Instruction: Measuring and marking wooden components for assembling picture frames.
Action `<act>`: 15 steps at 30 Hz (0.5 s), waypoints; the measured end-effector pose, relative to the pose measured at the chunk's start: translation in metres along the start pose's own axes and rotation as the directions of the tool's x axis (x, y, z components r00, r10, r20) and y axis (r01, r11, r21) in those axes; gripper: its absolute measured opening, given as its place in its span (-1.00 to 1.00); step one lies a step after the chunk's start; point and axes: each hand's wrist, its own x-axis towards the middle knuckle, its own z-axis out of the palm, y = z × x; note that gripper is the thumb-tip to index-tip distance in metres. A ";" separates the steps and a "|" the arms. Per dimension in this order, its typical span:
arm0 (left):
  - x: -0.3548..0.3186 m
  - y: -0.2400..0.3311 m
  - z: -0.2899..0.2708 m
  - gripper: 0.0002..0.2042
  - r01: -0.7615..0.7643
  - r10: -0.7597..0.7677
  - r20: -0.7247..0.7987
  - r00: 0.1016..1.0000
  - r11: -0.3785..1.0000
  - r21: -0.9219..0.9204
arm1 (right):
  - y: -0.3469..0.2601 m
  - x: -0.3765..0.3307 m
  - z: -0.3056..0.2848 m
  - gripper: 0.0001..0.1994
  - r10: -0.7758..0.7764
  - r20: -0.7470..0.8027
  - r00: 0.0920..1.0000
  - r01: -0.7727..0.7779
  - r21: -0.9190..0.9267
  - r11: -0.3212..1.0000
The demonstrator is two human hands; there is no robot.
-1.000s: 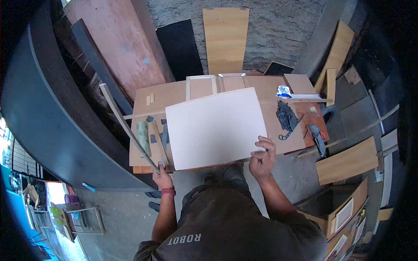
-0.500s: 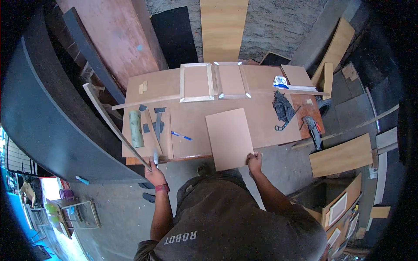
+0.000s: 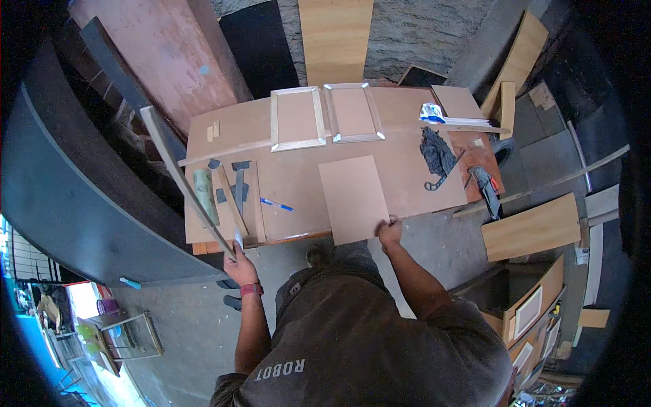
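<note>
My left hand (image 3: 241, 266) is closed around the near end of a long, thin wooden strip (image 3: 180, 178), which slants up and away to the left over the table's corner. My right hand (image 3: 389, 234) pinches the near right corner of a flat brown rectangular board (image 3: 356, 200). That board lies over the table's front edge, its near end sticking out toward me. Farther back on the table (image 3: 291, 166) two wooden frames lie side by side, the left frame (image 3: 275, 122) and the right frame (image 3: 375, 112), with pale corners. A blue pen (image 3: 278, 204) lies left of the board.
At the table's left are a greenish cylinder (image 3: 204, 192), short wooden strips (image 3: 232, 203) and dark grey pieces (image 3: 241, 165). A crumpled black cloth (image 3: 437, 152) and a dark tool (image 3: 487, 192) lie at the right. A curved dark panel (image 3: 88, 197) stands left; a plywood piece (image 3: 532, 227) is right.
The brown board has moved forward, farther over the table, with my right hand on it. The strip in my left hand has swung slightly upright and right. The whole view has shifted a little.
</note>
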 end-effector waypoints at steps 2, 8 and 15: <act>0.001 -0.002 0.000 -0.74 0.017 -0.017 0.031 0.999 1.000 0.004 | -0.011 -0.007 0.006 -0.74 -0.004 -0.053 0.999 0.000 -0.070 0.998; -0.001 0.002 0.004 -0.80 -0.051 0.050 0.052 0.997 0.998 0.030 | -0.009 -0.001 0.012 -0.75 0.004 -0.066 0.998 -0.010 -0.091 0.996; -0.003 0.008 0.008 -0.79 -0.138 0.121 0.191 0.974 0.987 0.078 | -0.056 -0.012 0.005 -0.73 0.126 -0.151 0.980 -0.152 -0.178 0.972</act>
